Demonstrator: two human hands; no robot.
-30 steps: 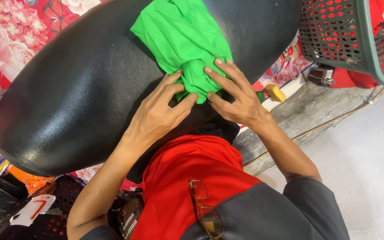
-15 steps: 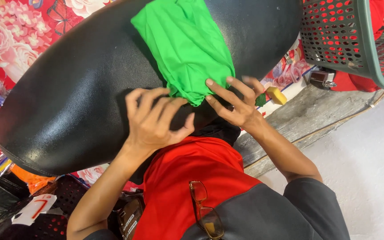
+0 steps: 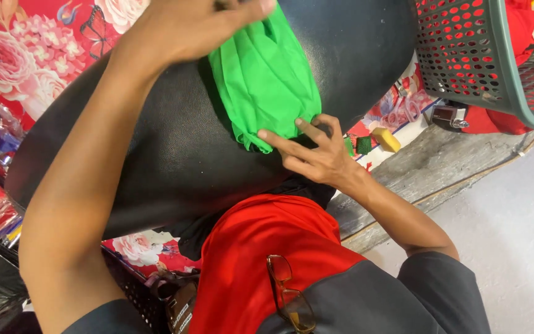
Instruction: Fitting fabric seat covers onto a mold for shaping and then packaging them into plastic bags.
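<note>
I see my left hand (image 3: 202, 28) gripping the far end of the folded bright green cloth (image 3: 264, 77) on the black padded worktop (image 3: 156, 154); my right hand (image 3: 313, 154), fingers spread open, presses its near edge.

My work surface: a rounded black leather-like padded board (image 3: 174, 154). Directly on it lies one folded bright green cloth (image 3: 264, 80), running from the top edge toward the near edge.
</note>
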